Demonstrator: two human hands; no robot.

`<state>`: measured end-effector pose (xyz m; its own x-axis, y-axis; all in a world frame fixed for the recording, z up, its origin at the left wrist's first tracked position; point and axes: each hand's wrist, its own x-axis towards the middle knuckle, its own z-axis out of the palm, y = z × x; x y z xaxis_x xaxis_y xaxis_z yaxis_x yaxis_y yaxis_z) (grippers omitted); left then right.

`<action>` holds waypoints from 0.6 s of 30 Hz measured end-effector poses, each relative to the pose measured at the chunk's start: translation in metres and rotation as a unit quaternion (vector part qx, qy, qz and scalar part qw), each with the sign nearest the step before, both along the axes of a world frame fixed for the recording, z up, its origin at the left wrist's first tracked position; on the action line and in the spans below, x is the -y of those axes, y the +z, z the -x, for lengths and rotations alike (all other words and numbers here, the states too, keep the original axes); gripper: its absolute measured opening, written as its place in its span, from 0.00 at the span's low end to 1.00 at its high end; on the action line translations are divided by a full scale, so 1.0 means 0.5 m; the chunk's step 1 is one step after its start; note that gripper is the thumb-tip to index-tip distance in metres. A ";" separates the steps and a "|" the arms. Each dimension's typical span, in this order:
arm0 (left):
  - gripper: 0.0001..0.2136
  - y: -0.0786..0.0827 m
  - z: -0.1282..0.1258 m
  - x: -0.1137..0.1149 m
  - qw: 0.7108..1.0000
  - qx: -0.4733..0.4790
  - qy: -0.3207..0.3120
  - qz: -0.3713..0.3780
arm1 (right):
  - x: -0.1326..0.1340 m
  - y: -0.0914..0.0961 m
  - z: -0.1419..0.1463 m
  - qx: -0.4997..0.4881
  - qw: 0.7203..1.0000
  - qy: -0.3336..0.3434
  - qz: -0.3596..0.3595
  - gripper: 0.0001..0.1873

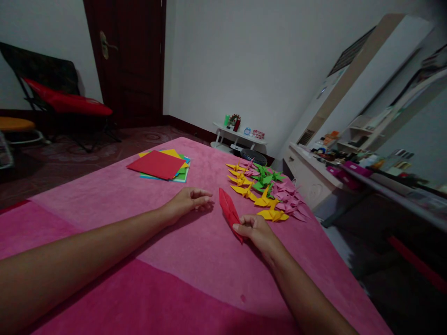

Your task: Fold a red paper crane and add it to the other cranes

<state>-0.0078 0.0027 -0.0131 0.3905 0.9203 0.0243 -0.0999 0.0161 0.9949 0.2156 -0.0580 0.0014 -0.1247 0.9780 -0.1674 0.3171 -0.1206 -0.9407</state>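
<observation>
A pink cloth (195,260) in lighter and darker tones spreads beneath both hands. Far beyond the left hand, toward its left, stands a dark red door (127,60) with a metal handle; well to the right of the right hand is a white dresser (307,181) crowded with small items. A chair with a red seat (73,100) stands farther left of the left hand, and a low white shelf (240,135) lies straight beyond the hands.

Past the right hand and slightly right of it, folded paper cranes gather on the cloth: yellow cranes (243,190) nearest, then green cranes (264,177) and pink cranes (288,200). Just beyond the left hand sits a stack of coloured paper (157,164), a red sheet on top.

The left hand (188,202) is relaxed, fingers loosely bent, near the red folded paper (228,209) but apart from it. The right hand (254,230) pinches that paper's near end between thumb and fingers; its far end points away, left of the cranes.
</observation>
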 end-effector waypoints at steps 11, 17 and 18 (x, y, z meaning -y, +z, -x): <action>0.13 0.013 -0.117 0.034 0.970 0.227 0.038 0.076 | -0.030 -0.034 0.078 -0.113 0.985 -0.061 -0.114 0.16; 0.13 0.007 -0.101 0.024 0.984 0.144 0.073 0.077 | -0.030 -0.035 0.059 -0.143 0.969 -0.108 -0.168 0.17; 0.13 0.007 -0.099 0.026 0.986 0.131 0.069 0.080 | -0.033 -0.038 0.054 -0.141 0.971 -0.101 -0.165 0.17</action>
